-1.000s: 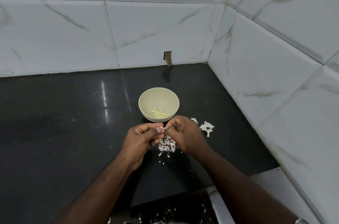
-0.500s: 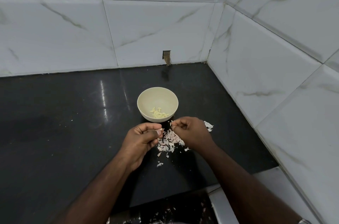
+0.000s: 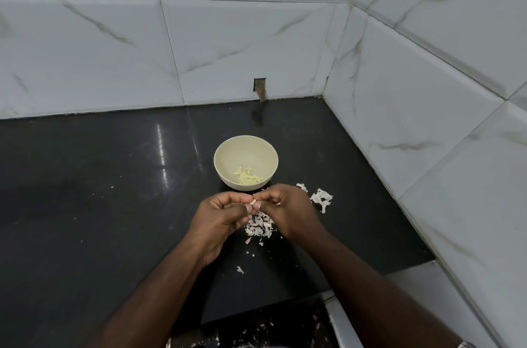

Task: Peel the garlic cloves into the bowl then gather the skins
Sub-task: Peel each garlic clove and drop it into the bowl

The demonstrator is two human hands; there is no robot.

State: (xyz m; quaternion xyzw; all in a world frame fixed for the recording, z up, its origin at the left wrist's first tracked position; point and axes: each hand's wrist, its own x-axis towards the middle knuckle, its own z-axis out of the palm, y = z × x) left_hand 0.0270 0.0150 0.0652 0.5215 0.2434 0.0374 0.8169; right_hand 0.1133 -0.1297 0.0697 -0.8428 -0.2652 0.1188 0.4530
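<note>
A cream bowl (image 3: 225, 148) stands on the black counter with several peeled cloves (image 3: 247, 175) inside. Just in front of it my left hand (image 3: 221, 219) and my right hand (image 3: 289, 209) meet, and both pinch one small garlic clove (image 3: 252, 202) between their fingertips. Below the hands lies a pile of garlic skins (image 3: 259, 226). A bigger white piece of skin (image 3: 321, 198) lies to the right of my right hand. A few loose flakes (image 3: 240, 270) are scattered nearer to me.
The black counter (image 3: 99, 190) meets white marble-patterned tiled walls at the back and on the right (image 3: 427, 119). A small hole in the back wall (image 3: 260, 87) sits behind the bowl. More skins lie on the lower ledge by the counter's front edge (image 3: 251, 333).
My right hand, apart from the left half a second ago, has come back to it. Both hands now pinch the clove again. A flake has dropped nearer to me.
</note>
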